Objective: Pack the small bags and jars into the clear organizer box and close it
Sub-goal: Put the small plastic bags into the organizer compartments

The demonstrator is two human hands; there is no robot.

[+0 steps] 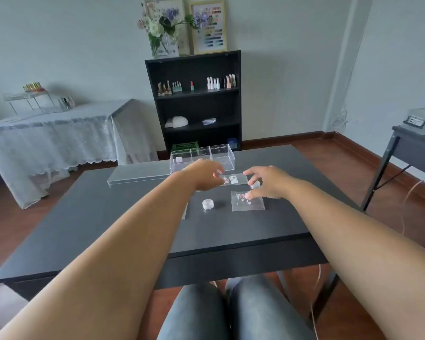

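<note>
My left hand (203, 176) pinches the left end of a small clear bag (236, 179) with a white label and pink bits, just in front of the clear organizer box (221, 157). My right hand (266, 184) hovers with fingers apart, its index fingertip at that bag's right end and its thumb over a second small bag (249, 204) lying flat on the table. One small clear jar (208, 204) stands alone, and another jar (255, 184) is partly hidden under my right fingers. The box is open, with a small white item (179, 159) in its left compartment.
The box's clear lid (139, 173) lies flat to the left of the box on the black table (88, 229). The edge of another clear bag (185, 212) peeks out beside my left forearm. A black shelf (194, 104) stands behind the table.
</note>
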